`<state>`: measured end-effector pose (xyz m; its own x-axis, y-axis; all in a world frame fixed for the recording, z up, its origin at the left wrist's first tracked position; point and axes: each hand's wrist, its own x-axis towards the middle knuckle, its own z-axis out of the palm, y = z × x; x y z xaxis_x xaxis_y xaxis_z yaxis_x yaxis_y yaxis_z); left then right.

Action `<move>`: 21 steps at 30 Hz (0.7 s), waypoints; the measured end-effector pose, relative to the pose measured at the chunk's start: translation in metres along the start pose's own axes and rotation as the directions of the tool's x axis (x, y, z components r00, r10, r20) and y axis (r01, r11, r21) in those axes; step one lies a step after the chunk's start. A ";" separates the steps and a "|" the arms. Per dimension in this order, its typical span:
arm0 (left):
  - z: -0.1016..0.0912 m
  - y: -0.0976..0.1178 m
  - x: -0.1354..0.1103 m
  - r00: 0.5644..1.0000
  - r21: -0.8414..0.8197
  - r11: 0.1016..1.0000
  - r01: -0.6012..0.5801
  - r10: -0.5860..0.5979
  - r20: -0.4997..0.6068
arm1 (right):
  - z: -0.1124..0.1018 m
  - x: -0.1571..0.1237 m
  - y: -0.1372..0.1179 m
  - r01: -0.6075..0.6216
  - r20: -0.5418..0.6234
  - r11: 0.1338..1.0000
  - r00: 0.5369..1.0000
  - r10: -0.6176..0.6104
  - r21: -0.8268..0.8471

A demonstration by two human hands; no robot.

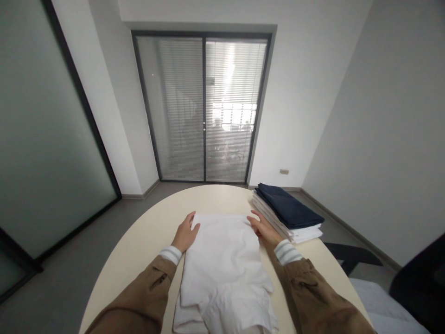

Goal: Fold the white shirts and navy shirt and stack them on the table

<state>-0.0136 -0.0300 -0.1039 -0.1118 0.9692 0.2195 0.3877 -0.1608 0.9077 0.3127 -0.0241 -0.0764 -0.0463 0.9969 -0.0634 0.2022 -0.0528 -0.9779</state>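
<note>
A white folded garment (222,255) lies on the round cream table (139,260) in front of me. Its far part is fairly smooth, while the near part is rumpled and layered. I cannot tell what kind of garment it is. My left hand (186,233) rests at the far left corner, thumb on the cloth and fingers apart along the edge. At the far right corner, my right hand (263,227) touches the side with its fingers spread. Both hands look open. Right of my right hand sits a stack of folded clothes (278,213) with a navy piece (290,206) on top.
Black chair parts (424,278) stand at the right, beside pale material (385,306) below table height. Beyond the table are a glazed double door with blinds (203,111) and white walls. A frosted glass panel (52,139) stands at the left.
</note>
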 end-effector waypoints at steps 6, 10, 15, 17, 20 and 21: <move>-0.007 0.001 -0.010 0.998 0.233 0.972 0.029 -0.040 0.044 | -0.009 -0.011 -0.006 -0.088 0.369 0.994 0.928 0.055 0.071; 0.001 -0.004 -0.008 0.991 0.131 0.989 -0.062 0.045 0.127 | -0.008 0.000 0.013 0.155 0.280 0.987 0.951 -0.135 -0.051; 0.003 -0.001 -0.009 0.998 0.123 0.990 -0.069 0.069 0.007 | -0.003 0.011 0.029 0.248 0.028 0.965 0.969 -0.247 -0.085; -0.001 0.005 -0.013 0.997 0.193 0.981 -0.022 0.037 -0.071 | -0.006 0.007 0.028 0.203 0.040 0.978 0.979 -0.201 -0.049; -0.010 0.014 -0.020 0.997 0.313 0.949 0.042 -0.017 -0.082 | -0.014 -0.004 0.024 0.107 0.165 0.991 0.982 -0.093 -0.078; -0.011 0.016 -0.022 0.998 0.330 0.942 0.058 -0.044 -0.052 | -0.017 -0.008 0.022 0.084 0.210 0.991 0.976 -0.061 -0.102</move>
<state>-0.0154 -0.0560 -0.0903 -0.1757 0.9643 0.1979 0.6607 -0.0335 0.7499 0.3346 -0.0326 -0.0939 -0.2632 0.9637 -0.0446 0.2968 0.0369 -0.9542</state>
